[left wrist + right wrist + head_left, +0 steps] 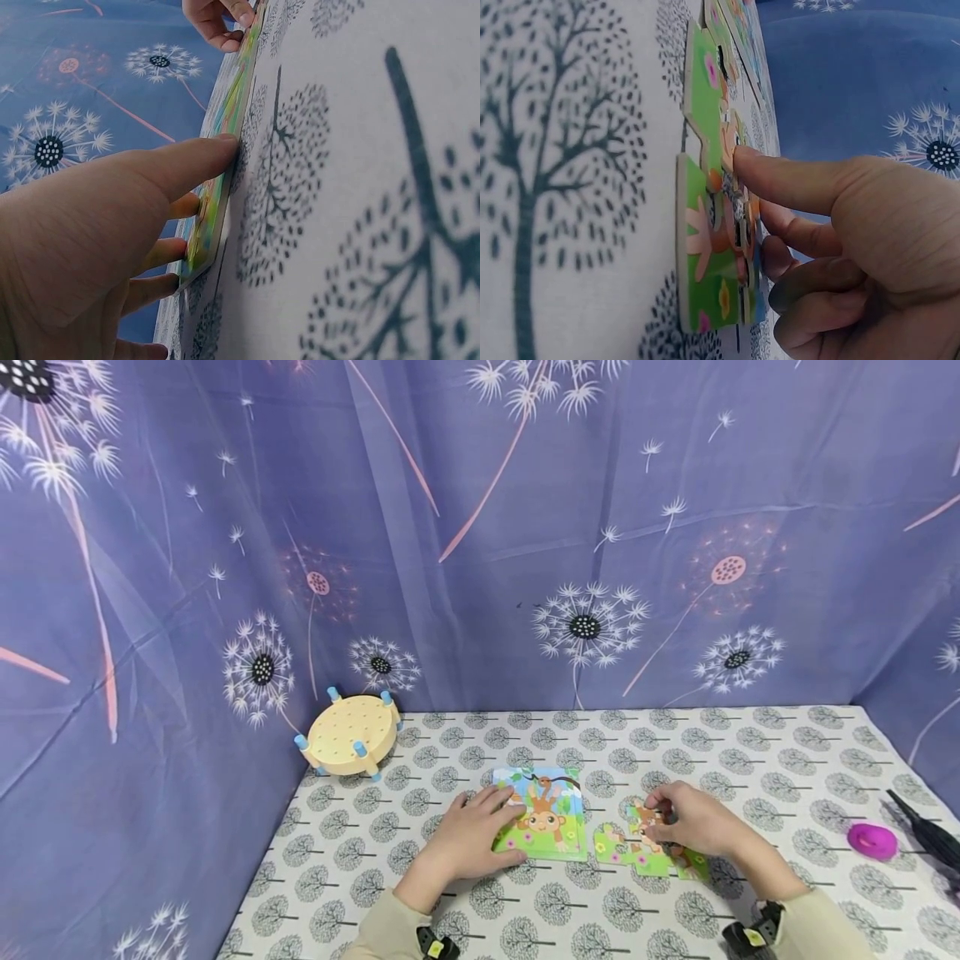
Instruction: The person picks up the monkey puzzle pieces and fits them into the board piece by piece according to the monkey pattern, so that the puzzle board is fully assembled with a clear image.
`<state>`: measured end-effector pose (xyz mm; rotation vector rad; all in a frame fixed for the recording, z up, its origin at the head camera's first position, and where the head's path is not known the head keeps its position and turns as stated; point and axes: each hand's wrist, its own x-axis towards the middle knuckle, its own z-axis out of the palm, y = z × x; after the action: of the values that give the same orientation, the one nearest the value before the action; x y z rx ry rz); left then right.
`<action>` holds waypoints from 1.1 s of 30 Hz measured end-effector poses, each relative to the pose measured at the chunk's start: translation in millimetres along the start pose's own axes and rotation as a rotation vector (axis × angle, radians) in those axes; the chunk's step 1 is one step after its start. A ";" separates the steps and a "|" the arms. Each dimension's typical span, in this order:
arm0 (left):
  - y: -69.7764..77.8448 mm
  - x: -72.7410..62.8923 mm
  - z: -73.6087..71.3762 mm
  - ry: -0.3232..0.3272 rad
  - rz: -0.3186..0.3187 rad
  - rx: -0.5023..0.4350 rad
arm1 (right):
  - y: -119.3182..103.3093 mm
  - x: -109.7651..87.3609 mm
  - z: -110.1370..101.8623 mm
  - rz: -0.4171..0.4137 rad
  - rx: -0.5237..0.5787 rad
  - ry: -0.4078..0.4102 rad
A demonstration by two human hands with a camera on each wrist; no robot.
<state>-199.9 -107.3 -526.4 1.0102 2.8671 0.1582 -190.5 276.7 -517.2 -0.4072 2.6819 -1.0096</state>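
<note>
A square picture board with a cartoon monkey point(546, 822) lies flat on the cloth, in front of the person. Spread over its left side is the left hand point(468, 837), thumb along the near edge and fingertips at the left part, as the left wrist view also shows. Just right of the board, several loose jigsaw pieces point(651, 865) with green edges lie partly joined. Above them the right hand point(697, 820) pinches a puzzle piece point(730, 141) between thumb and index finger, its other fingers curled. The hand hides part of the pieces.
An upturned round yellow stool point(352, 737) with blue-tipped legs stands at the back left. Over on the right lie a small magenta oval object point(872, 841) and a black long-tipped item point(933, 837). Purple dandelion curtains point(480, 610) enclose the tree-patterned tablecloth point(551, 906).
</note>
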 end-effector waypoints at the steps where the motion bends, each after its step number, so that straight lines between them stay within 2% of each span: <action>1: 0.1 -0.3 -0.1 0.001 0.000 0.001 | 0.5 -0.1 0.3 -0.011 -0.025 0.005; 6: 0.0 -0.6 1.1 0.007 -0.001 0.013 | 0.5 -2.1 0.1 -0.025 -0.093 0.027; 15: 0.7 -0.9 0.6 0.007 -0.003 0.010 | -1.4 -1.2 2.2 -0.036 -0.077 0.051; 23: 0.8 -0.9 1.3 0.005 0.004 0.009 | -2.2 -6.8 5.2 0.046 -0.176 0.142; 26: 1.1 -0.8 0.1 -0.001 -0.001 0.002 | -2.6 -7.6 5.8 0.066 -0.196 0.153; 33: 2.6 -0.3 -2.8 -0.008 -0.001 -0.009 | -5.1 -7.4 7.5 0.042 -0.195 0.169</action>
<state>-198.4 -105.7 -523.2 1.0054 2.8571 0.1672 -180.3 271.1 -518.4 -0.3134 2.9401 -0.8068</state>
